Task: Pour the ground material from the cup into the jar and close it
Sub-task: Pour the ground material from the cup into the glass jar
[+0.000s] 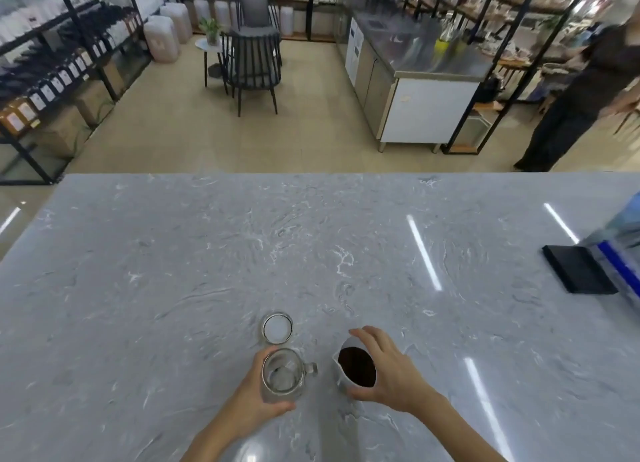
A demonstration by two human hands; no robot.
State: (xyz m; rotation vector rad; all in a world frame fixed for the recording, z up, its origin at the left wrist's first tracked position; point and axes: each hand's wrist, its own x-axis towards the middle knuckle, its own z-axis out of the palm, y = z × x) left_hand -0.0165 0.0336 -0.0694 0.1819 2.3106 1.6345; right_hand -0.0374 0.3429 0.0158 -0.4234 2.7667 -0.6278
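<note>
A clear glass jar (282, 375) stands open on the grey marble counter (207, 253), with a wire clasp on its right side. My left hand (254, 399) wraps around the jar from the left and front. The jar's lid (277, 328), glass with a white inside, lies flipped back just behind the jar. To the right stands a white paper cup (341, 364) filled with dark brown ground material (356, 366). My right hand (384, 371) curls around the cup from the right, thumb in front and fingers over its far rim.
A black flat pad (578, 274) and a clear blue-edged bag (620, 250) lie at the counter's right edge. Beyond the counter are shelves, chairs (251, 70), a steel cabinet (415, 80) and a person in dark clothes (588, 90) at the right.
</note>
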